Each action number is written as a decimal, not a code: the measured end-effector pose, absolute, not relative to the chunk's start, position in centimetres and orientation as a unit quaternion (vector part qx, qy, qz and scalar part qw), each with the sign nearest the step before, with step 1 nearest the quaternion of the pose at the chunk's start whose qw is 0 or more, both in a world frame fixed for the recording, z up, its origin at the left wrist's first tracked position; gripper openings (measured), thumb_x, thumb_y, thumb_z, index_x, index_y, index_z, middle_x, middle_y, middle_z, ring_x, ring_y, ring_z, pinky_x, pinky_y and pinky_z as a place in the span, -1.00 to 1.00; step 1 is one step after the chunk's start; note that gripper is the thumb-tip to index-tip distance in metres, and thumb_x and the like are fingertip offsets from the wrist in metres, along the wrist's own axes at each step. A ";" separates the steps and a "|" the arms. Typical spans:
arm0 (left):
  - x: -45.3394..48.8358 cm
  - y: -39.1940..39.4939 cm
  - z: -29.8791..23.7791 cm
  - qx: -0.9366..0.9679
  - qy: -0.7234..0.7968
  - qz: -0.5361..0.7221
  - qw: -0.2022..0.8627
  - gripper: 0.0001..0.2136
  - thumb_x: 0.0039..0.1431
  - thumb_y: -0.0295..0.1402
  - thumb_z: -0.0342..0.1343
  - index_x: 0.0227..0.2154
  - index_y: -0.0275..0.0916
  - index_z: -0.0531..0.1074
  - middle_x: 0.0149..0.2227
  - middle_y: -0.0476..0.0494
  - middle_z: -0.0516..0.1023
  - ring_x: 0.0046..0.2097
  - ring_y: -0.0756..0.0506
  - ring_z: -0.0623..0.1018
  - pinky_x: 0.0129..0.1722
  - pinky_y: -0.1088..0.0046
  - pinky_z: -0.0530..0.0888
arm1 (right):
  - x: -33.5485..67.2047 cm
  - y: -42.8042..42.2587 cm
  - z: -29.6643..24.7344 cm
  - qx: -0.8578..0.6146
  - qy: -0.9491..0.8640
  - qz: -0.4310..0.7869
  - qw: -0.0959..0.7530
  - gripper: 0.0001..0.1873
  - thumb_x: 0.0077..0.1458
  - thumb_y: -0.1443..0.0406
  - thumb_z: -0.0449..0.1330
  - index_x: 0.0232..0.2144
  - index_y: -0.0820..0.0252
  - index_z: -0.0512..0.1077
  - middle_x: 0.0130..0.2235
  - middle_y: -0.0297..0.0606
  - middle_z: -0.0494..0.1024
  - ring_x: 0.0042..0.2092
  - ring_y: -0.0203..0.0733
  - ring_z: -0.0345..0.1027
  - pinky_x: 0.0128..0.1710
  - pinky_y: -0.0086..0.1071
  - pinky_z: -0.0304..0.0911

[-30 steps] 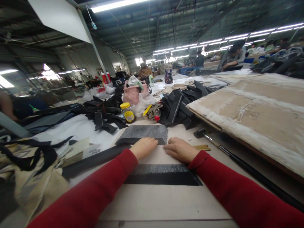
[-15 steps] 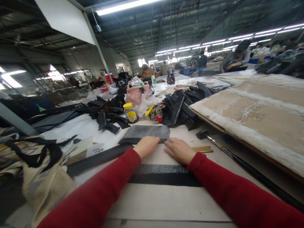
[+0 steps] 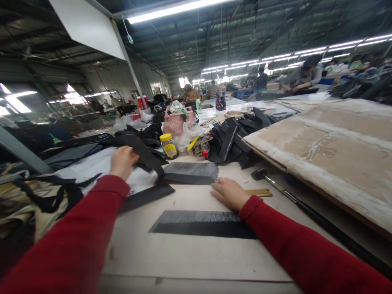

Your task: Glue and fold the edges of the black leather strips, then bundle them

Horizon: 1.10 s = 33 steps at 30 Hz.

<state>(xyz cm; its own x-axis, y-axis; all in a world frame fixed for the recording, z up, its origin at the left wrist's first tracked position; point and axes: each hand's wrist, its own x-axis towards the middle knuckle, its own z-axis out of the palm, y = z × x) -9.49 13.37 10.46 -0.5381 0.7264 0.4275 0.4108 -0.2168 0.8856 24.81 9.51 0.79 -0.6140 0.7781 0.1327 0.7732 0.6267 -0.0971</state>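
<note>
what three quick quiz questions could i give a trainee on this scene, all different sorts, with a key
1. What does the person's left hand hold?
2. True or false: the right hand is nearer the camera than the jar.
3. What colour is the right sleeve? A) green B) red C) white

Key:
1. A dark strip
2. True
3. B
</note>
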 end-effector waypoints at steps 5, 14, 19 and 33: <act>-18.2 9.2 18.5 0.291 0.634 0.712 -0.074 -0.90 -0.01 -0.58 -0.15 -0.51 -0.27 0.08 -0.62 0.16 0.10 -0.53 0.13 0.29 -0.20 0.31 0.47 | 24.6 9.5 0.4 -0.431 -0.896 0.043 0.101 -0.60 0.21 0.13 -0.11 -0.23 0.24 0.43 -0.24 -0.07 0.42 -0.18 -0.08 0.28 -0.18 -0.29 0.13; -8.6 -2.5 14.7 0.598 0.634 0.424 -0.246 -0.84 0.08 -0.28 0.03 -0.31 -0.22 0.39 -0.44 0.07 0.42 -0.41 0.00 0.45 -0.31 0.41 0.47 | 29.2 8.4 3.9 -0.466 -0.775 0.284 0.319 -0.45 0.14 0.00 -0.10 -0.11 0.31 0.39 -0.23 -0.09 0.47 -0.27 -0.17 0.32 -0.25 -0.32 0.23; 1.2 -8.6 7.0 0.857 0.437 0.229 -0.150 -0.81 0.19 -0.50 -0.13 -0.17 -0.27 0.31 -0.25 -0.13 0.46 -0.20 -0.05 0.45 -0.21 0.46 0.42 | 27.3 1.2 5.5 -0.370 -0.693 0.598 0.157 -0.26 0.09 -0.16 -0.24 -0.29 0.32 0.44 -0.39 -0.14 0.48 -0.48 -0.27 0.30 -0.61 -0.45 0.11; 2.8 -8.3 4.1 0.884 0.450 0.119 0.046 -0.68 0.17 -0.35 0.02 0.00 -0.16 0.23 -0.08 -0.11 0.41 -0.02 -0.10 0.33 0.11 0.21 0.11 | 27.0 -3.6 3.9 -0.329 -0.864 0.381 0.024 -0.80 0.09 0.33 0.00 -0.31 0.08 0.41 -0.28 -0.34 0.48 -0.25 -0.25 0.33 -0.22 -0.42 0.21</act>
<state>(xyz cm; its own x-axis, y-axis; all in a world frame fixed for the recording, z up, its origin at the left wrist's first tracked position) 2.76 -8.28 4.10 0.5674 0.8059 0.1690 0.7843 -0.5914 0.1873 26.98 -3.60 3.86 -0.7826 0.5865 -0.2085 0.5496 0.4939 -0.6738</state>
